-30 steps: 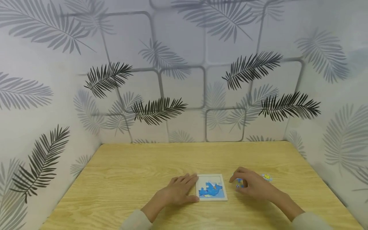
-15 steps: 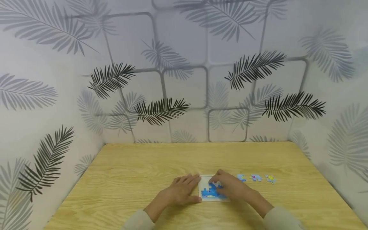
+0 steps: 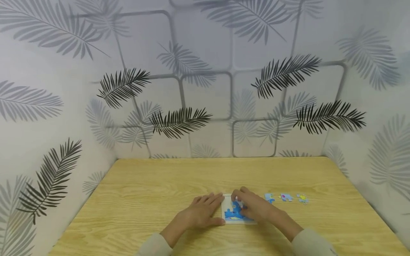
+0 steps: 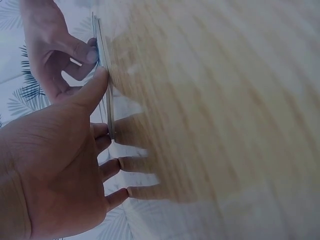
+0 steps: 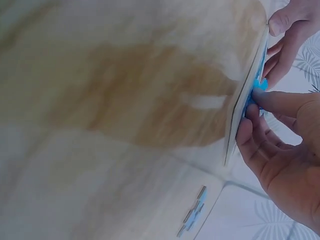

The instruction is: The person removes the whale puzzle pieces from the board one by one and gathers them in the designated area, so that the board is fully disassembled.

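A small square jigsaw puzzle board (image 3: 227,200) with a white border lies on the table, partly filled with blue animal-picture pieces. My left hand (image 3: 200,213) rests flat at its left side, fingers spread; in the left wrist view the thumb (image 4: 95,90) touches the board's edge. Over the board's right half, my right hand (image 3: 254,207) pinches a blue puzzle piece (image 5: 261,84), which stands tilted at the surface in the right wrist view. Its other fingers (image 5: 245,131) lie against the board's edge. The right hand hides much of the picture in the head view.
Right of the board lie three loose puzzle pieces in a row: a blue one (image 3: 269,197), a light blue one with a pink spot (image 3: 286,197) and one with a yellow sun (image 3: 302,198). Patterned walls (image 3: 205,89) border the wooden table (image 3: 153,185).
My right hand has moved left from beside the loose pieces onto the board, bringing a puzzle piece. Over the last half second it shifts only slightly there. The left hand stays at the board's edge.
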A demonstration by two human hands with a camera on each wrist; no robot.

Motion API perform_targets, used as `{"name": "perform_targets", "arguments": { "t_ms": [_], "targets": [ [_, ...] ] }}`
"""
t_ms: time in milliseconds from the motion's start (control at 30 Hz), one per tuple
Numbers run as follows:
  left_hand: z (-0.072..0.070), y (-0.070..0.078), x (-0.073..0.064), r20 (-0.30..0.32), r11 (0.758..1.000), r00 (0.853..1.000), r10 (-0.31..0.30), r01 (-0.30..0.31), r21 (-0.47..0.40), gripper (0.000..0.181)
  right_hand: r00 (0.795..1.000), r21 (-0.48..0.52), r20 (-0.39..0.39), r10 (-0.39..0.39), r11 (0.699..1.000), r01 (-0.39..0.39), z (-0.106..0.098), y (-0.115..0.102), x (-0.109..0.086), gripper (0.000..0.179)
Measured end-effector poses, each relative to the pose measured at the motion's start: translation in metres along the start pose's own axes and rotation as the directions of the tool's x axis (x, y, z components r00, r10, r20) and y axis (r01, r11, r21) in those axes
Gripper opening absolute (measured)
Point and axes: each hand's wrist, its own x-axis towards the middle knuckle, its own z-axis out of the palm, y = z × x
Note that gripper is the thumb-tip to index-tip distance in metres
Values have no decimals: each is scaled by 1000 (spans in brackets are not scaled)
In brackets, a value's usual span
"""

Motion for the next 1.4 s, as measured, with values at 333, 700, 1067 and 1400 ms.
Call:
{"name": "perform_targets", "arguments": {
  "t_ms": [333,700,1067,1400],
  "targets": [
    [-2,2,-2,-15,1000,1000,6,-6,14,83,997,-83,-77,-19,996,13,1,5,-5,30],
    [7,-5,4,-11,1000,1000,16,-16,13,84,980,45,-196,-27,998,37,-37,36,-32,27],
    [-1,-2,-1,-12,1000,1000,20,-20,-2,82,970,-8,-240,44,999,-47,-63,72,-82,24],
    [-1,0,-2,-20,1000,999,25,-26,-1,82,975,-6,-216,58,998,-60,-61,93,-113,19]
  ]
}}
